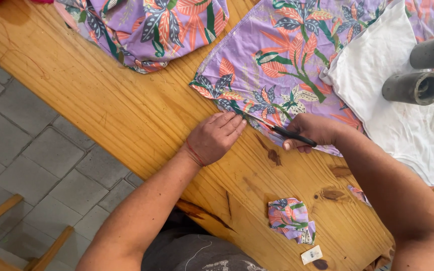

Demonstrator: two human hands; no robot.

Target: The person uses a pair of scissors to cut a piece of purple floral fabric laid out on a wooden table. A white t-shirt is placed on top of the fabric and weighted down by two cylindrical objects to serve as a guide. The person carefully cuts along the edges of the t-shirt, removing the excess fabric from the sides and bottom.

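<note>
Wooden tabletop (126, 110) fills the view, grey paving below it on the left and part of a wooden chair (6, 236) in the corner. Across the table lies the purple floral fabric (287, 65), its lower edge running along in front of the person. And there's the right hand (310, 131), fingers clenched around the black handles of the scissors (277, 128), blades pointing left along that fabric edge. The left hand (216, 138) is down flat, fingers stretched out and released, fingertips pressing the cloth just beside the blade tips; a red band sits at its wrist. A white cloth (403, 110) lies over the fabric on the right, two grey tubes (418, 88) resting on it. Nearer the table's front edge sits a crumpled floral scrap (290, 218), with a small white tag (311, 254) just beside it. A second floral piece (151, 30) lies well apart, up top.
</note>
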